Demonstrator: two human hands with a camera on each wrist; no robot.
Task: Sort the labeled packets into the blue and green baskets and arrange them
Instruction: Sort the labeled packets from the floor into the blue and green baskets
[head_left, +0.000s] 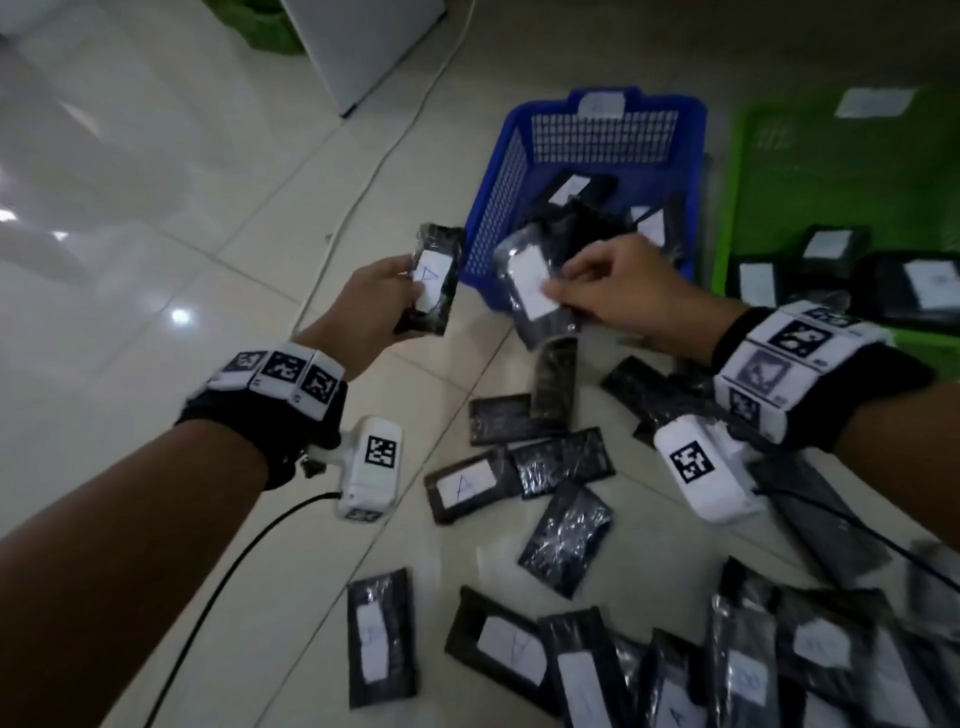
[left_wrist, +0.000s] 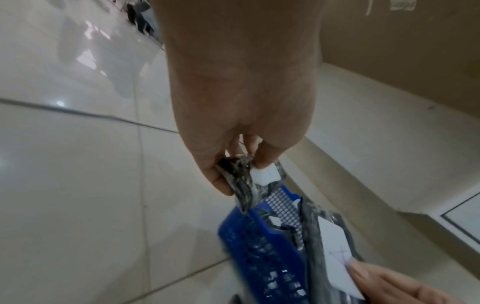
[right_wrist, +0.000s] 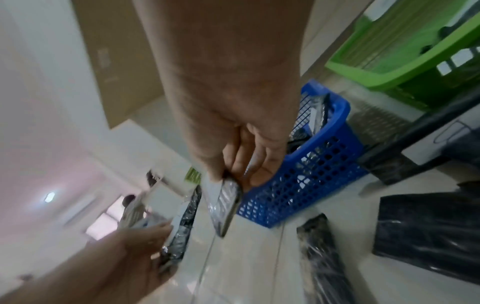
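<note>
My left hand (head_left: 384, 299) grips a black packet (head_left: 434, 275) whose white label reads "A", just left of the blue basket (head_left: 493, 218). My right hand (head_left: 613, 296) pinches a second black packet (head_left: 530, 286) with a white label over the basket's near corner. The blue basket holds several black packets (head_left: 576, 195). The green basket (head_left: 810, 182) stands to its right with several labeled packets (head_left: 831, 249) inside. In the left wrist view the fingers (left_wrist: 215, 179) curl round the packet (left_wrist: 244, 181). In the right wrist view the packet (right_wrist: 226, 203) hangs beside the blue basket (right_wrist: 311, 174).
Many black packets (head_left: 566, 530) lie scattered on the white tiled floor, some with the label up (head_left: 462, 486), others face down. A white cable (head_left: 363, 192) runs across the floor at the left. A white cabinet (head_left: 363, 47) stands at the back.
</note>
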